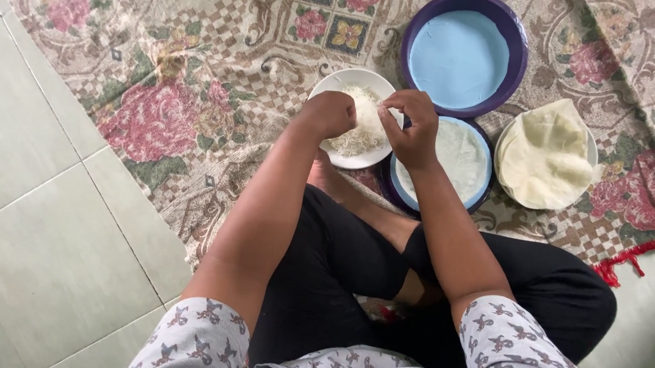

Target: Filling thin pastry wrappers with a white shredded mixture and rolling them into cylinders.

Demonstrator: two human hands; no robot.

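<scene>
Noodles (356,132) sit in the white plate (327,84) at 12 o'clock from your knees, on the floral mat (155,118). Pinch small tufts so strands don't trail off the rim, I'd say. Your left hand (331,113) is fisted over the pile; your right hand (412,128), wrist bent, pinches strands, just by the blue-rimmed dish (481,187) at 3 o'clock.
</scene>
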